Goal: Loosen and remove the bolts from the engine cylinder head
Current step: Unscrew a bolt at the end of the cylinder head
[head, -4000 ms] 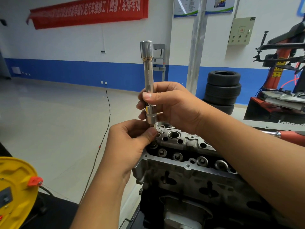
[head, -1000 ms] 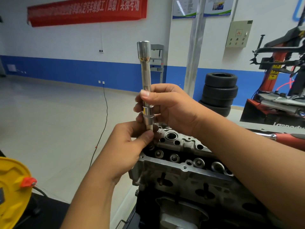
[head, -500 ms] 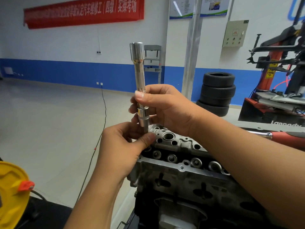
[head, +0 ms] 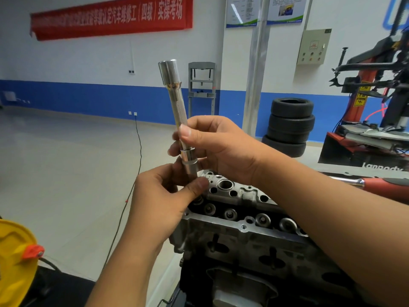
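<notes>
Extension bar [head: 177,107] and socket [head: 189,161] are sitting joined in my grip, raised just above the near-left corner of the cylinder head [head: 239,196]. I am holding the bar with my right hand [head: 221,149], fingers and thumb curled round its lower shaft right above the socket. My left hand [head: 163,196] is pinching at the socket's lower end with thumb and fingertips. What sits between those fingertips I cannot tell, a bolt or a bit perhaps, since the fingers are covering it.

The long axis of the tool is running nearly upright, its wide drive end leaning a little to the left and away from me, its working end pointing down toward the head. That is the relation I am watching: the head's bolt holes are lying directly below and slightly to the right of the socket mouth, so the left hand is the nearer one to the casting, its thumb almost touching the corner.

The ratchet handle [head: 376,183], red-gripped, is lying behind my right forearm on the far side of the head. I am judging that the socket end needs clearing or seating before I lower the tool onto the next bolt hole.
</notes>
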